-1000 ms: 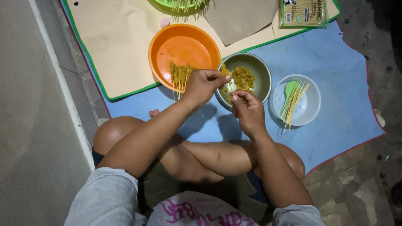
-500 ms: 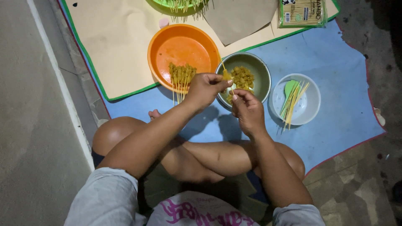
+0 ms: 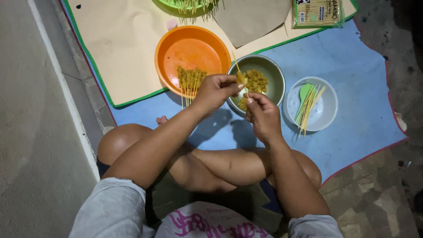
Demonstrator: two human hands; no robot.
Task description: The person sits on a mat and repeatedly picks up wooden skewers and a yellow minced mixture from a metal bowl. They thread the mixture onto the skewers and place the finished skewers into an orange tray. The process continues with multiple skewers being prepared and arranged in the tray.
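**Skewering over the meat bowl: watch the stick's point and your grip**

Since a second ago your hands have barely shifted; both hover where they did at the near rim of the round grey-green metal bowl (image 3: 275,72), and the stick now tilts a little more up and away from you.

Nearest to you, on the near side of that bowl, your right hand (image 3: 263,115) has its fingers curled and its thumb and fingertips pinched at the lower part of the thin pale bamboo skewer (image 3: 241,79). Your left hand (image 3: 216,90), just left of the bowl's near rim, is closed with the fingertips pressing a yellow marinated meat piece (image 3: 241,78) onto that skewer. How much of the stick is buried in the meat cannot be told.

The risk here is the sharp tip: if the slick meat gives suddenly, the point could run into your left fingertips. A loose pinch could also let the piece slide off and drop onto the blue mat (image 3: 352,70) instead of back into the bowl.

Right of the bowl, a small white plastic dish (image 3: 327,115) holds spare sticks and a green spoon; a careless elbow could scatter them. Left of the bowl, the orange plastic basin (image 3: 194,53) carries finished skewers. Beyond the bowl lie brown paper sheets (image 3: 251,22).
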